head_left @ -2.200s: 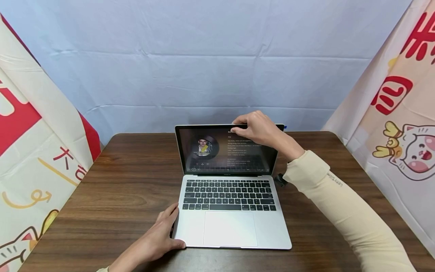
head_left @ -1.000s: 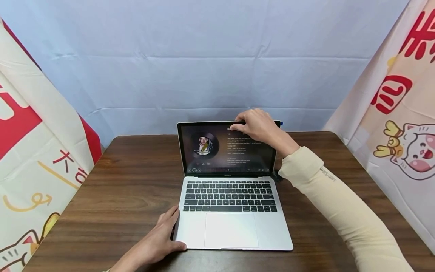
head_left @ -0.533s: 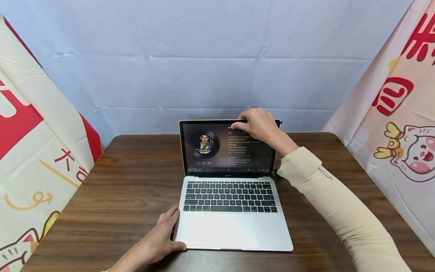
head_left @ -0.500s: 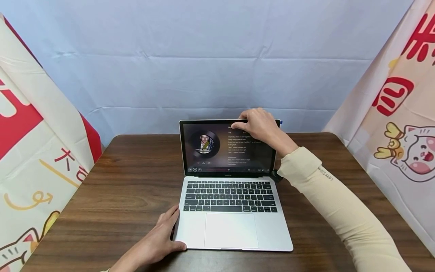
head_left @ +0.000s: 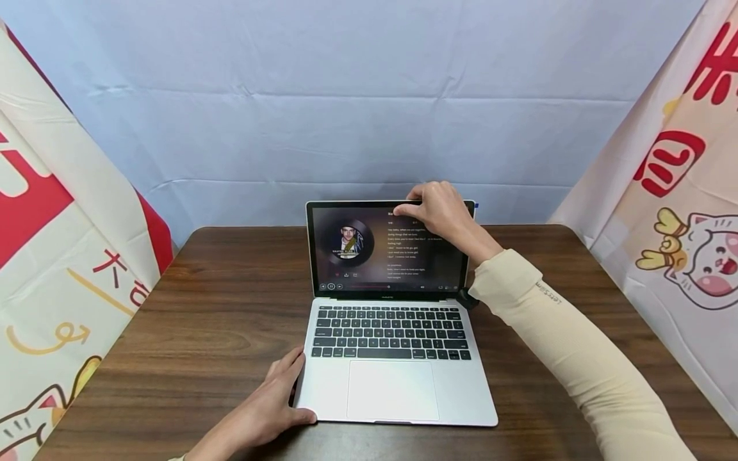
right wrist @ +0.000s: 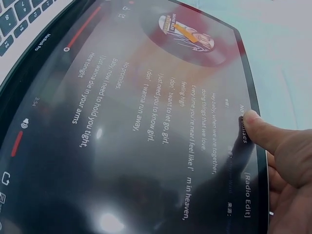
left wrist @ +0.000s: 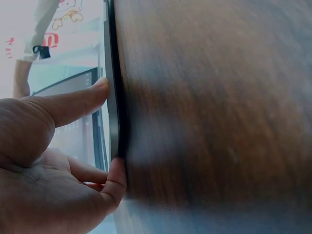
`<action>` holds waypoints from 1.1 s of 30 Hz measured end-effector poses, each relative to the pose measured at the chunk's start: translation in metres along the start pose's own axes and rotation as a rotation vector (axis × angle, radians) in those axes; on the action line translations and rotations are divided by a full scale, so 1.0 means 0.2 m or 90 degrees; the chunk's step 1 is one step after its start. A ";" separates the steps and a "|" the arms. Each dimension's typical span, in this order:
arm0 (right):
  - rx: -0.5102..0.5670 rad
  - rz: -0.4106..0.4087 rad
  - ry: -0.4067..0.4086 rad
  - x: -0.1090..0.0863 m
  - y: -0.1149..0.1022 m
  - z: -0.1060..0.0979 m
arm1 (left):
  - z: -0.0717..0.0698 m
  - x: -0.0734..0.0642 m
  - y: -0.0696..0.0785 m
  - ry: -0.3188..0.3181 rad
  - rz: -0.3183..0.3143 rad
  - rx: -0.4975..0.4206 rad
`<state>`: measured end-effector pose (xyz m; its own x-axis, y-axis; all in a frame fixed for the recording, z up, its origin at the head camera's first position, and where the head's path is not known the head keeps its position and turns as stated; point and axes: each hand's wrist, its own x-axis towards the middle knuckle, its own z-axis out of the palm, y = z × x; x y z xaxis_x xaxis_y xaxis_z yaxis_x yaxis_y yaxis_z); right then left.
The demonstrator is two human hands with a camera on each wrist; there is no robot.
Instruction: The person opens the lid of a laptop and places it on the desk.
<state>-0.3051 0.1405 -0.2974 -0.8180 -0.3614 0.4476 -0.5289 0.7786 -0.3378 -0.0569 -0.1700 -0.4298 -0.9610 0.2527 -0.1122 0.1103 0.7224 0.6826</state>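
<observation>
An open silver laptop (head_left: 394,390) rests on the wooden table, its lit screen (head_left: 369,256) showing a music player with a record picture and lyrics. My left hand (head_left: 262,400) grips the base's front left corner, thumb at the front edge and fingers along the left side. In the left wrist view, the left hand (left wrist: 53,161) has its thumb and fingertips against the laptop's edge. Up at the screen's top edge, my right hand (head_left: 441,211) pinches the lid, thumb on the display and fingers behind. The right wrist view shows the right hand's thumb (right wrist: 263,129) on the glass; the fingers behind are partly hidden.
The brown wooden table (head_left: 230,288) extends around the laptop. A small black object (head_left: 467,298) sits beside the hinge on the right, partly behind the sleeve. A pale cloth (head_left: 346,96) hangs behind the table, with printed cloths (head_left: 692,256) at the sides.
The screen has tilted further back, the right hand moving with its top edge, and its picture looks brighter. The left hand has stayed at the corner.
</observation>
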 end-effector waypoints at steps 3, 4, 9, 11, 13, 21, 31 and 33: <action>0.018 0.003 0.000 0.01 0.00 0.01 | 0.00 0.00 0.00 -0.004 -0.003 0.001; 0.027 0.004 -0.002 0.01 0.01 0.01 | 0.00 0.00 0.00 -0.004 -0.004 0.001; 0.077 0.016 -0.016 0.01 0.02 0.01 | 0.01 -0.01 0.00 0.002 0.002 0.001; 0.088 0.019 -0.018 0.01 0.03 0.01 | 0.01 -0.01 0.00 0.006 0.003 0.000; 0.100 0.026 -0.018 0.01 0.03 0.01 | 0.01 -0.01 0.00 0.009 0.003 -0.002; 0.116 0.042 0.001 0.02 0.04 0.02 | 0.01 -0.02 0.01 0.010 0.002 -0.004; 0.057 0.043 0.033 0.01 0.06 0.03 | 0.01 -0.03 0.01 0.008 -0.003 -0.003; 0.046 0.043 0.041 0.01 0.07 0.04 | 0.01 -0.03 0.01 0.005 -0.006 -0.003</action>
<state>-0.3157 0.1466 -0.3068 -0.8376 -0.2738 0.4728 -0.4895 0.7605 -0.4267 -0.0513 -0.1685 -0.4286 -0.9638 0.2411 -0.1137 0.0997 0.7216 0.6850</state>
